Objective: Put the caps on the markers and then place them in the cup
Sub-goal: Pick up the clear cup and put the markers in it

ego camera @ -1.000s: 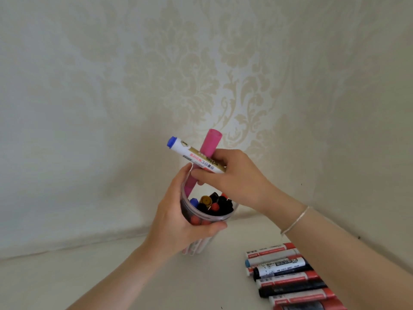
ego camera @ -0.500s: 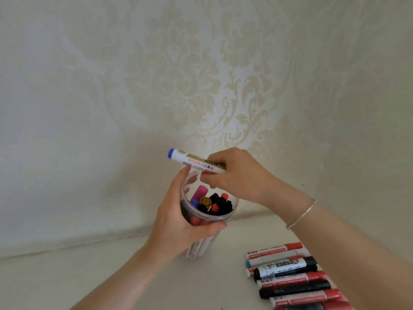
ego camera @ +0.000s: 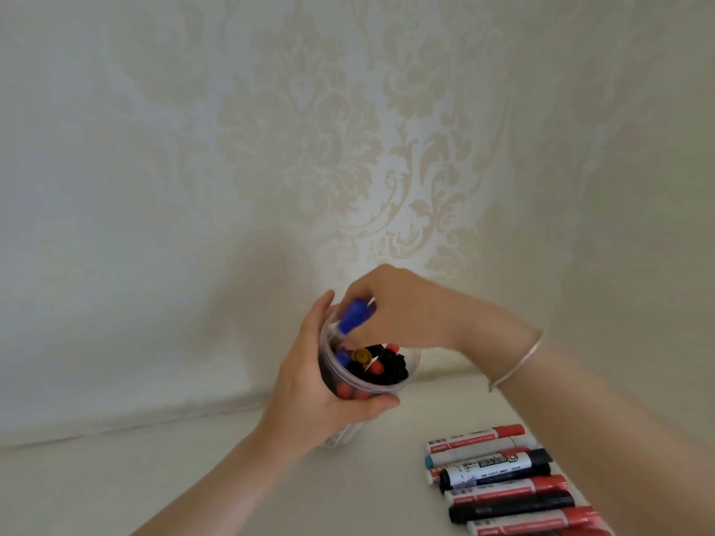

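The left hand [ego camera: 309, 388] was wrapped around the clear plastic cup [ego camera: 410, 375], thumb along its near rim and fingers behind its far side, holding it just above the pale tabletop [ego camera: 193, 477]. The cup was already crowded with capped markers, whose black, red, blue and gold ends showed inside the rim between the two hands.

The right hand [ego camera: 410, 307], a thin silver bangle [ego camera: 518, 361] on its wrist, reached over the cup's mouth and pinched the blue-capped white marker [ego camera: 354, 315], which was tilted steeply with its blue end up and its lower part dipping past the rim. The picture was blurred there, so how deep it sat could not be told.

The step in hand appeared to be dropping this marker into the cup. The next move would likely call for releasing it into a gap among the packed ends, then reaching for the row of red, black and blue-capped markers [ego camera: 499, 481] lying on the table below the right forearm, well apart from the cup.
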Demonstrator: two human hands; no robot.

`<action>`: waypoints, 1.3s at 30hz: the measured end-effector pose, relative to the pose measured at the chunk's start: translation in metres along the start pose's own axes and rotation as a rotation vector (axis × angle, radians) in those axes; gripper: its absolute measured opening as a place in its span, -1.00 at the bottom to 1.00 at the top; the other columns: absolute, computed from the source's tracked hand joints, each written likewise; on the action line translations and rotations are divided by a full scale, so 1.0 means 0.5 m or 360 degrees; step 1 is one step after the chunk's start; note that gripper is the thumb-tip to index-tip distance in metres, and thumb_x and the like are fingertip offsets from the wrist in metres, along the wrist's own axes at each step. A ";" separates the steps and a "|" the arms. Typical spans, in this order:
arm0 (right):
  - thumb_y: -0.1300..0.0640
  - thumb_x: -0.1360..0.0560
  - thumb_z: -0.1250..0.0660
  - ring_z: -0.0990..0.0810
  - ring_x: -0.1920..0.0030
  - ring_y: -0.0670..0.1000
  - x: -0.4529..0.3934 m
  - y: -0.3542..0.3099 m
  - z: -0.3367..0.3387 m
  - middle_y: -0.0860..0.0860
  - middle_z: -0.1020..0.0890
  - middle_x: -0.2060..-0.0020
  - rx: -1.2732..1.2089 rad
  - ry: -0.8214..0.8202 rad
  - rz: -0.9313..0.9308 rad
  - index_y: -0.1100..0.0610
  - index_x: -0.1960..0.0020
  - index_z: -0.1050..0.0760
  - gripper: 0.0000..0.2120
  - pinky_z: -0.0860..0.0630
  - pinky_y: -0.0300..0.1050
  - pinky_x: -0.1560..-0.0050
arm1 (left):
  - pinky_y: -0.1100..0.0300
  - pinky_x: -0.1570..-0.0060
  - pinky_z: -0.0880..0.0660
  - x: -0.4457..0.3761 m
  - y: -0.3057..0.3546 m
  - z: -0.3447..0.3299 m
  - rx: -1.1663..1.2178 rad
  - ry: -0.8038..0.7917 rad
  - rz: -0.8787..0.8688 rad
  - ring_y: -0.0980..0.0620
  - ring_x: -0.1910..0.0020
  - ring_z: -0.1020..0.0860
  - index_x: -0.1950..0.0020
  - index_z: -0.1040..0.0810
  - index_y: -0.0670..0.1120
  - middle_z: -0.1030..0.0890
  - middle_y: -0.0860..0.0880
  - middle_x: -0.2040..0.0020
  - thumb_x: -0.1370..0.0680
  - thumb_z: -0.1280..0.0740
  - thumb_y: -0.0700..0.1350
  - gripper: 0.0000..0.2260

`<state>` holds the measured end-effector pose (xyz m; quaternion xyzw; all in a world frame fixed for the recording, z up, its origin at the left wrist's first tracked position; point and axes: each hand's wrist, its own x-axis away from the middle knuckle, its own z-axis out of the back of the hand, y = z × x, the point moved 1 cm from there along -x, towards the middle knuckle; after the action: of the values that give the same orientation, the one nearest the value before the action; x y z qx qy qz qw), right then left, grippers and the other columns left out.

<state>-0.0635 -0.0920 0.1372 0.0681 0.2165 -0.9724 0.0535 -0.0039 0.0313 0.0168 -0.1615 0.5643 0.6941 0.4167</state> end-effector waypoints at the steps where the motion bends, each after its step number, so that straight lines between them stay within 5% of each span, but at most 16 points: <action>1: 0.18 -0.40 -0.38 -0.64 0.07 -0.07 -0.003 -0.002 -0.015 -0.04 -0.67 0.10 -0.0113 0.0061 0.0018 0.07 0.00 -0.61 -0.82 -0.59 -0.18 0.00 | 0.47 -0.18 -0.37 0.000 0.002 0.000 0.0043 0.0018 0.0011 0.31 -0.25 -0.46 -0.39 -0.08 0.43 -0.43 0.35 -0.29 -0.08 -0.60 0.17 0.02; 5: 0.20 -0.46 -0.31 -0.66 0.14 -0.06 0.006 0.008 -0.013 -0.03 -0.69 0.20 -0.0278 0.0467 0.0017 0.08 0.10 -0.61 -0.89 -0.60 -0.10 0.05 | 0.48 -0.22 -0.31 0.004 0.005 -0.001 0.0048 0.0110 -0.0090 0.27 -0.30 -0.43 -0.42 -0.11 0.36 -0.42 0.32 -0.31 -0.10 -0.59 0.17 0.00; 11: 0.13 -0.49 -0.25 -0.48 0.06 0.02 0.024 -0.004 -0.005 -0.03 -0.47 0.05 0.1093 0.0597 0.0149 0.01 -0.04 -0.58 -0.82 -0.34 -0.14 0.23 | 0.44 -0.23 -0.30 0.003 0.004 -0.005 0.0029 0.0253 -0.0163 0.21 -0.33 -0.40 -0.40 -0.16 0.38 -0.41 0.23 -0.33 -0.12 -0.54 0.33 -0.07; 13: 0.12 -0.48 -0.23 -0.39 0.00 0.04 0.024 0.002 -0.003 0.00 -0.36 0.01 0.1206 0.0620 0.0207 0.00 -0.06 -0.60 -0.78 -0.27 -0.13 0.14 | 0.38 -0.23 -0.34 0.002 0.005 -0.007 0.0023 0.0286 -0.0197 0.15 -0.34 -0.40 -0.40 -0.18 0.33 -0.40 0.20 -0.34 -0.15 -0.51 0.37 -0.10; 16: 0.10 -0.50 -0.17 -0.28 -0.30 0.14 0.017 0.022 -0.019 0.07 -0.26 -0.36 0.1255 0.0382 0.0230 -0.12 -0.27 -0.51 -0.63 -0.23 0.00 -0.24 | 0.20 -0.23 -0.43 0.002 0.005 -0.010 0.0002 0.0325 -0.0211 0.01 -0.31 -0.45 -0.40 -0.23 0.25 -0.38 0.18 -0.34 -0.15 -0.52 0.36 -0.11; 22: 0.14 -0.54 -0.12 -0.11 -0.47 0.07 -0.005 0.033 -0.040 0.05 -0.13 -0.48 0.0639 -0.0052 -0.0133 0.00 -0.28 -0.49 -0.64 0.02 0.10 -0.48 | 0.24 -0.30 -0.35 0.001 0.009 -0.018 -0.0324 0.0261 -0.0426 -0.02 -0.32 -0.41 -0.43 -0.24 0.00 -0.38 -0.03 -0.33 -0.22 -0.51 0.32 -0.10; 27: 0.33 -0.46 -0.17 -0.22 -0.43 -0.02 0.011 0.022 -0.031 -0.06 -0.23 -0.43 -0.0211 0.0005 -0.0075 0.03 0.06 -0.60 -0.70 -0.21 -0.15 -0.34 | 0.19 -0.23 -0.44 0.001 -0.001 -0.017 -0.0345 0.0257 -0.0511 -0.01 -0.31 -0.40 -0.45 -0.19 0.04 -0.31 0.01 -0.36 -0.25 -0.49 0.32 -0.10; 31: 0.15 -0.49 -0.18 -0.05 -0.51 0.01 0.018 0.050 -0.038 0.01 -0.12 -0.51 0.0777 0.0306 0.0141 -0.01 -0.27 -0.51 -0.63 0.09 0.03 -0.50 | 0.39 -0.16 -0.37 0.000 0.009 -0.011 -0.0345 0.0283 -0.0519 0.03 -0.14 -0.45 -0.44 -0.20 0.03 -0.31 0.03 -0.33 -0.25 -0.49 0.30 -0.11; 33: 0.11 -0.49 -0.17 0.02 -0.52 0.02 0.016 0.055 -0.056 0.07 -0.04 -0.54 0.0973 0.0255 0.0121 -0.01 -0.28 -0.51 -0.62 0.16 0.08 -0.49 | 0.40 -0.20 -0.34 0.000 0.012 -0.010 -0.0381 0.0290 -0.0560 0.10 -0.20 -0.42 -0.43 -0.21 0.01 -0.32 0.01 -0.33 -0.26 -0.48 0.31 -0.12; 39: 0.30 -0.45 -0.18 -0.03 -0.52 0.01 0.012 0.051 -0.045 -0.10 -0.03 -0.53 -0.0161 0.0076 -0.0205 -0.07 -0.11 -0.61 -0.60 -0.05 0.07 -0.49 | 0.29 -0.30 -0.32 0.007 0.001 -0.011 -0.0443 0.0247 -0.0622 0.04 -0.37 -0.34 -0.45 -0.19 0.01 -0.29 0.03 -0.36 -0.29 -0.46 0.33 -0.13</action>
<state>-0.0636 -0.1057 0.1055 0.0745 0.2706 -0.9597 -0.0111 -0.0075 0.0276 0.0130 -0.3760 0.4517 0.6568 0.4723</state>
